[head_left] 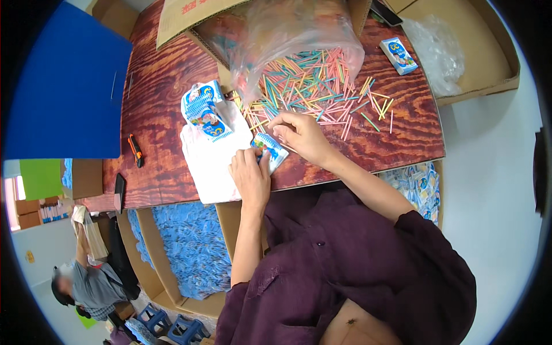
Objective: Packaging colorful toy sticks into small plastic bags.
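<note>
My left hand [251,175] rests at the table's near edge, its fingers closed on a small blue-and-white packet [275,152]. Just above that packet is my right hand [305,138], fingers curled in, thumb close to the index finger; whatever lies between them is too small to make out. Thin coloured sticks [310,83] in pink, yellow and green spill from a clear plastic bag [276,34] in a tipped cardboard box [201,17]. Left of my hands, several flat blue-and-white packets [207,118] lie on a white cloth [210,164].
An orange-and-black utility knife [135,150] and a dark phone-like object [119,191] lie at left. One small box [398,56] stands at right beside an open carton [483,52]. Below the table, cartons hold blue wrappers [192,247]. Another person [98,287] is at lower left.
</note>
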A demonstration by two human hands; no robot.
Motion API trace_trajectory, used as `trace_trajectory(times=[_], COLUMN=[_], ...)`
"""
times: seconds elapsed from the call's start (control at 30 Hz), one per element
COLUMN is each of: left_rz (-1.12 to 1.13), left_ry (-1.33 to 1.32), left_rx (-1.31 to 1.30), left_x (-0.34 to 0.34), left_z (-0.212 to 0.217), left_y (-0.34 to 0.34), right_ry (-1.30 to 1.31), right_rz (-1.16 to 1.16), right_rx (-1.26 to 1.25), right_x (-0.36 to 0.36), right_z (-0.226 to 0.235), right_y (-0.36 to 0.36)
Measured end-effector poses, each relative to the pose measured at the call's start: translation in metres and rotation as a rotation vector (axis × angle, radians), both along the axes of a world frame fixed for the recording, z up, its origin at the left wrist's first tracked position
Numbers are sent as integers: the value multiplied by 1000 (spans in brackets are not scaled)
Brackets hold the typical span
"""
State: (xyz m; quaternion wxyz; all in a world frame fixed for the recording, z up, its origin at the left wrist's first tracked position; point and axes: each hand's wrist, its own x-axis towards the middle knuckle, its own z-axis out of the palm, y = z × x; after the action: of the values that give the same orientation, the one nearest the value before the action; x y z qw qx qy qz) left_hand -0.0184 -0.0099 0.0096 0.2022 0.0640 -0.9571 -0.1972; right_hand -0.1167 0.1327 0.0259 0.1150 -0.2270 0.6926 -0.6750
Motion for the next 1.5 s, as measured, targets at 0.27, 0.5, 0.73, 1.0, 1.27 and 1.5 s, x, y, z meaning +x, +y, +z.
trace_trajectory(times=[0.27,0.5,0.73,1.0,1.27,1.5], left_rz=[-3,-18,-32,-15,-103,-74], left_ry=[155,298,117,144,-8,-65], left_rx=[-8,-30,232,550,934,815], left_x=[5,9,21,8,10,13], left_z=[-10,0,-2,35,23,29], left_y=[-6,6,0,13,16,1], right_ry=[-34,-10,176,349,175,-81], right_rz=[-35,51,-115,36,-68,88], right_rx=[28,245,158,104,157,2], right_x=[8,13,-6,6,12,2], right_z=[-4,-6,-6,25,21,3], right_y=[8,-14,3,21,15,22])
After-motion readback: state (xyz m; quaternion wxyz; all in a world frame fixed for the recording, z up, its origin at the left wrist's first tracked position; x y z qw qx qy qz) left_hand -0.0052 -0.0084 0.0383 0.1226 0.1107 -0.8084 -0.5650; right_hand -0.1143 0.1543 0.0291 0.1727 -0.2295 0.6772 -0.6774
